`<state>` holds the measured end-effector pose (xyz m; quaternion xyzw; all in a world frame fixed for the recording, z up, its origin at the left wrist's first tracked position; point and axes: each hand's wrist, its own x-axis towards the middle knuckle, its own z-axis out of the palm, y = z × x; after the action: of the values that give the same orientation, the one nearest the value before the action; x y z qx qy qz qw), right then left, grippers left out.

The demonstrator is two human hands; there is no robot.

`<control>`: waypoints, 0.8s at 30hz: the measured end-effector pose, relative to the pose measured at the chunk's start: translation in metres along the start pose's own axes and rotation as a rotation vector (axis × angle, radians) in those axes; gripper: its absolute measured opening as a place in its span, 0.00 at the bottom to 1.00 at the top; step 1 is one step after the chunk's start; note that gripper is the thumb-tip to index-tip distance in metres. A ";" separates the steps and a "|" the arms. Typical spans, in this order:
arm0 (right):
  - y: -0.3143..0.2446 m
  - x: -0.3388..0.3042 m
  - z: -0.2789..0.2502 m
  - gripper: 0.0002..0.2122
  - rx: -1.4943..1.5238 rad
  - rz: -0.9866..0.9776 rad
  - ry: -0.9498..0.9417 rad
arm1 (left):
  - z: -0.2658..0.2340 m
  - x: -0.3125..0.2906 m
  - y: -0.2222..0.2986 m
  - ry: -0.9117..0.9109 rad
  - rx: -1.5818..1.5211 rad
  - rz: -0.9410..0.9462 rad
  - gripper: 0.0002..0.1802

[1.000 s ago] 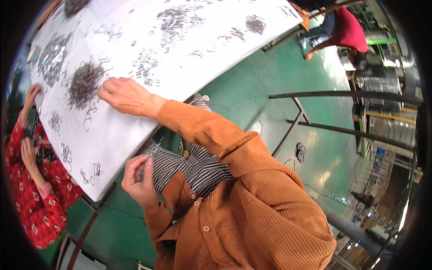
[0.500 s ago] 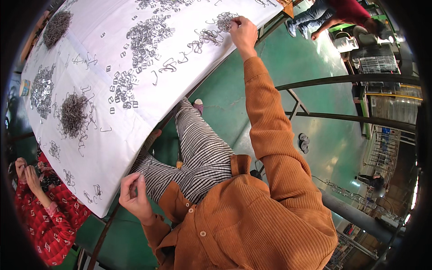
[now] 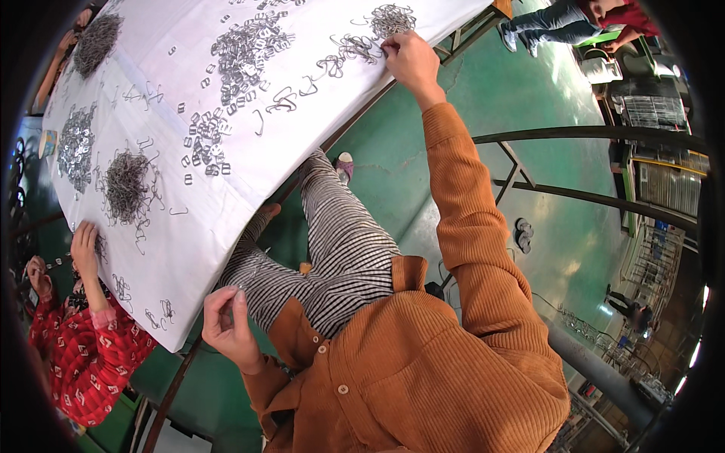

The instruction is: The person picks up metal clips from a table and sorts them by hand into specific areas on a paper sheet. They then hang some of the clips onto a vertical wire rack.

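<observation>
My right hand [image 3: 411,66] reaches over the table's edge, its thumb and fingers pinched together among bent wire hooks [image 3: 358,48]. What lies between those fingertips is too small to make out. Just beyond it sits a small heap of wire hooks [image 3: 393,18]. My left hand [image 3: 229,326] is raised near my lap, off the table, with thumb and forefinger pinched. A tiny glint shows at its fingertips, but its kind is unclear. Flat metal buckles [image 3: 243,60] lie in a loose spread on the white-covered table [image 3: 200,253], left of my right hand.
A dense hook pile [image 3: 125,187] and another buckle pile [image 3: 76,147] lie further left. A co-worker in red [image 3: 102,362] sits at the left corner, one hand at the table edge. Dark metal rails [image 3: 574,134] stand to the right. Someone stands at the far right.
My right hand has drawn back from the small hook heap toward the looser hooks. My left hand stays pinched in about the same place. The co-worker's one hand has reached to the table edge.
</observation>
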<state>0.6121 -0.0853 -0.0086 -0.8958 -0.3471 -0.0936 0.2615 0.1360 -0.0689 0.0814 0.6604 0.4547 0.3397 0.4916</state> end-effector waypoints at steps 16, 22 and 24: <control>-0.290 -0.141 0.051 0.04 0.641 -0.588 -0.522 | -0.002 0.002 -0.017 0.030 -0.037 0.077 0.07; -0.354 -0.171 0.088 0.05 0.166 -0.697 -0.598 | -0.005 0.002 -0.024 0.033 0.031 0.136 0.06; -0.345 -0.173 0.084 0.05 0.228 -0.825 -0.562 | -0.001 0.001 -0.026 0.062 -0.033 0.103 0.06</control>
<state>0.2512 0.0757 -0.0010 -0.6407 -0.7366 0.0936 0.1953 0.1288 -0.0647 0.0565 0.6640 0.4294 0.3925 0.4698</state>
